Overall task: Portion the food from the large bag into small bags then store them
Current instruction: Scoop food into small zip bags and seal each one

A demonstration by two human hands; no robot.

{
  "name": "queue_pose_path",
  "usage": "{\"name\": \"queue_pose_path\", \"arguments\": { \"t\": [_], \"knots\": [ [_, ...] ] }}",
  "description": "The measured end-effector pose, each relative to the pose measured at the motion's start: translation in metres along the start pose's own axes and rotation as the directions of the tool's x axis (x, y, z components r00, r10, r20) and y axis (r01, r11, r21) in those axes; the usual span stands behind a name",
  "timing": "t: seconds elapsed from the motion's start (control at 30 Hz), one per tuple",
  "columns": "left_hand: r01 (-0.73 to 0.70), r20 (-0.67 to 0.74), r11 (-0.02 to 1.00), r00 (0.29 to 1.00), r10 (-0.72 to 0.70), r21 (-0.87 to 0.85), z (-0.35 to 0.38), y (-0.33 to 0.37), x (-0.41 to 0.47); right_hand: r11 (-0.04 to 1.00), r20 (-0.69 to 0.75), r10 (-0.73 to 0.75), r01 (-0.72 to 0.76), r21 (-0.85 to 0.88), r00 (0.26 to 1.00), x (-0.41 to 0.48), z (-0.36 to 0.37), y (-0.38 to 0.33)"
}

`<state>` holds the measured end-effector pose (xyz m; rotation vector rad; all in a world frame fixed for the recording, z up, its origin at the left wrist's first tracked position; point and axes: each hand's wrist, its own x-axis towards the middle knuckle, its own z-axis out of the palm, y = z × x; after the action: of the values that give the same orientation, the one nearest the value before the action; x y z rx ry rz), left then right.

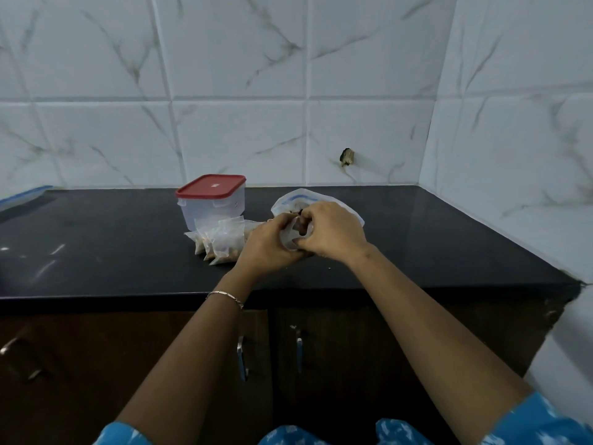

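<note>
In the head view, a lidded clear container stood at the back of the black countertop, its contents not discernible. A cluster of filled small bags holding brownish food lay just in front of it, and the large bag lay behind the hands with dark food showing at its mouth. Both hands covered much of the large bag and most of the small bag held between them, so its fill could not be judged, and a blue-edged item was cut off at the left edge. The left hand and right hand met above the countertop, fingers curled and pinching the clear small bag from either side.
</note>
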<state>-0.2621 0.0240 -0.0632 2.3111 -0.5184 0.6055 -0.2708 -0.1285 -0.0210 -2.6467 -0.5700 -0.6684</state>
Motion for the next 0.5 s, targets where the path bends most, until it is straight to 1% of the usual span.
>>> {"name": "queue_pose_path", "arguments": {
  "t": [0.07,0.13,0.2,0.23,0.27,0.33,0.43,0.5],
  "knots": [
    [0.013,-0.030,0.998,0.999,-0.015,-0.066,0.002,-0.003,0.001,0.992,0.023,0.017,-0.020,0.122,1.000,0.001,0.000,0.003],
    [0.026,-0.050,0.995,0.998,-0.031,-0.101,0.004,-0.007,0.002,0.952,-0.002,0.094,-0.089,0.292,0.996,0.005,0.002,0.011],
    [0.035,-0.069,0.993,0.997,-0.043,-0.112,0.007,-0.011,0.003,0.850,-0.038,0.237,-0.188,0.492,0.971,0.006,0.005,0.025],
    [0.040,-0.072,0.993,0.996,-0.048,-0.108,0.008,-0.013,0.003,0.803,-0.047,0.316,-0.240,0.545,0.948,0.006,0.009,0.035],
    [0.051,-0.068,0.993,0.996,-0.059,-0.109,0.009,-0.015,0.004,0.783,-0.050,0.383,-0.295,0.547,0.922,0.004,0.012,0.046],
    [0.091,-0.053,0.988,0.994,-0.098,-0.126,0.010,-0.017,0.005,0.802,-0.038,0.468,-0.406,0.438,0.883,0.000,0.022,0.072],
    [0.163,-0.049,0.981,0.984,-0.169,-0.109,0.016,-0.022,0.008,0.832,0.047,0.508,-0.504,0.233,0.860,-0.008,0.036,0.098],
    [0.197,-0.058,0.977,0.978,-0.202,-0.081,0.021,-0.027,0.010,0.850,0.063,0.504,-0.507,0.144,0.861,-0.010,0.041,0.103]
  ]
}}
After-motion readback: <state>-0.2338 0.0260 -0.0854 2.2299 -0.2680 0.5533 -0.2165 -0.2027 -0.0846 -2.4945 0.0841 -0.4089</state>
